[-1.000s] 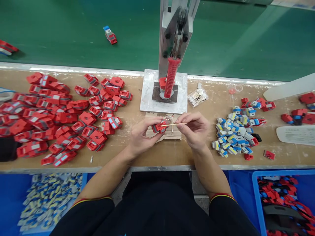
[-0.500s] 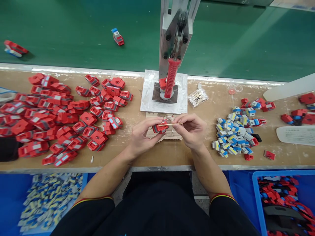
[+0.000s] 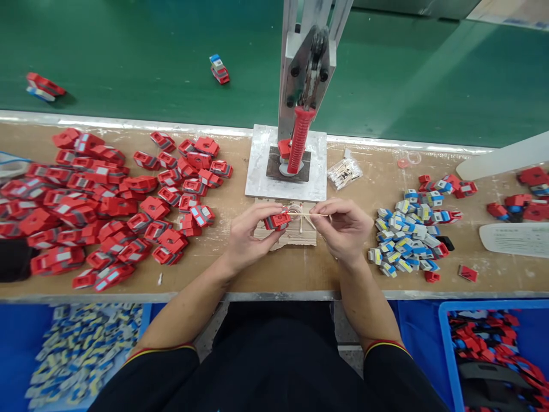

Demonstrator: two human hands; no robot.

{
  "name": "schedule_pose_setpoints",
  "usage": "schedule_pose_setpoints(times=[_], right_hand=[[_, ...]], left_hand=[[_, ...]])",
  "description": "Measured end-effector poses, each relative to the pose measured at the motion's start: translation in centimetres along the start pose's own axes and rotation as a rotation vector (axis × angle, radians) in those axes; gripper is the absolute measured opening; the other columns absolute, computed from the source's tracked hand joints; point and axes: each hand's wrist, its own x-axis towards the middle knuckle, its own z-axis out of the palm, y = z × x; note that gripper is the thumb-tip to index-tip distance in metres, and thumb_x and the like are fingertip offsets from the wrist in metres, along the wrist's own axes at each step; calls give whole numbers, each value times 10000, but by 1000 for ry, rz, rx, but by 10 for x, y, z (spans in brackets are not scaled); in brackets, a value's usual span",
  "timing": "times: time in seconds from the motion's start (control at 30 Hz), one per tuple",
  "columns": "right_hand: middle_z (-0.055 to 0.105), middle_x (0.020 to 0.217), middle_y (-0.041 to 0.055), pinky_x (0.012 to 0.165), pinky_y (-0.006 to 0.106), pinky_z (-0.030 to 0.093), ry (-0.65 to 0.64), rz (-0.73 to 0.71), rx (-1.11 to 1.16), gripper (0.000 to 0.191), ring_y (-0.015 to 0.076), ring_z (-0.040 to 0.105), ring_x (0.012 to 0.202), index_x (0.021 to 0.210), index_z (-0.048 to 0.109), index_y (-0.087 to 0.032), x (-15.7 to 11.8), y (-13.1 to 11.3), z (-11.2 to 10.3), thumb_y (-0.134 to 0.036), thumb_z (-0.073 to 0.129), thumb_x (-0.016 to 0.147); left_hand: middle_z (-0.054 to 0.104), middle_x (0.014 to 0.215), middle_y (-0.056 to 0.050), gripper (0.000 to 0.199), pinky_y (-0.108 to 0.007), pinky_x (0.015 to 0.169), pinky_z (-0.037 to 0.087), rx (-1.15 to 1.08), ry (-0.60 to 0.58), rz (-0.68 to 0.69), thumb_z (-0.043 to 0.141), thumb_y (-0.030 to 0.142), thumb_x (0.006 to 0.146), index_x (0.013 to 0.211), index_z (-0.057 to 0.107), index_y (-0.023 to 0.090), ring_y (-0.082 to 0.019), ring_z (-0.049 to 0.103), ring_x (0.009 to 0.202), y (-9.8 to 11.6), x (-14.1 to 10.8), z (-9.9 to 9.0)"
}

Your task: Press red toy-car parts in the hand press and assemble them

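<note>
Between the thumb and fingers of my left hand (image 3: 251, 236) is a red plastic toy part (image 3: 277, 221) with a recess in its face. My right hand (image 3: 343, 230) pinches a thin cotton swab (image 3: 305, 214), which points left toward the red part. Whether the swab's tip touches the part I cannot tell. Under my hands lies a piece of corrugated cardboard (image 3: 295, 236) with a small round clear dish (image 3: 295, 210) and another swab (image 3: 301, 224) on it.
A lever press with a red handle (image 3: 301, 140) stands ahead on a metal plate (image 3: 257, 171). Red parts (image 3: 115, 206) are heaped left, blue-and-white parts (image 3: 405, 234) right. A bag of swabs (image 3: 344, 170) lies beside the press. A green conveyor (image 3: 141, 57) runs behind.
My right hand has drawn the swab rightward, away from the red part's face. The left hand has turned the part slightly. Two toy pieces on the green conveyor have shifted right.
</note>
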Motion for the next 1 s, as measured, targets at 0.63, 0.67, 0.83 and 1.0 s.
schedule_pose_setpoints(times=[0.63, 0.67, 0.83, 1.0], right_hand=[[782, 778, -12, 540, 256, 431, -234, -23, -220, 89, 108, 590, 584, 831, 731, -235, 10, 18, -17, -196, 770, 901], [787, 785, -13, 542, 253, 450, -171, -18, -127, 92, 113, 623, 604, 837, 728, -239, 10, 14, -17, -204, 793, 892], [797, 795, -9, 624, 264, 581, -89, 6, 224, 134, 140, 746, 715, 855, 727, -251, 5, 4, -4, -234, 859, 870], [797, 793, -6, 641, 260, 598, -143, 53, 269, 127, 140, 769, 746, 850, 728, -244, 0, 3, 8, -245, 849, 888]], left_hand=[[780, 1217, -82, 459, -410, 1017, 621, -15, 53, -106, 863, 259, 873, 1304, 705, 249, -250, 764, 1138, -14, 0, -11], [782, 1216, -90, 436, -415, 1025, 620, -26, 45, -113, 856, 251, 877, 1286, 706, 240, -256, 766, 1151, -13, -1, -11], [797, 1200, -100, 303, -435, 1055, 619, -79, -3, -83, 820, 198, 899, 1181, 714, 226, -260, 777, 1164, -8, -1, -7], [801, 1224, -93, 320, -417, 1052, 625, -85, -15, -50, 828, 157, 885, 1176, 720, 234, -246, 783, 1162, -6, -1, -6]])
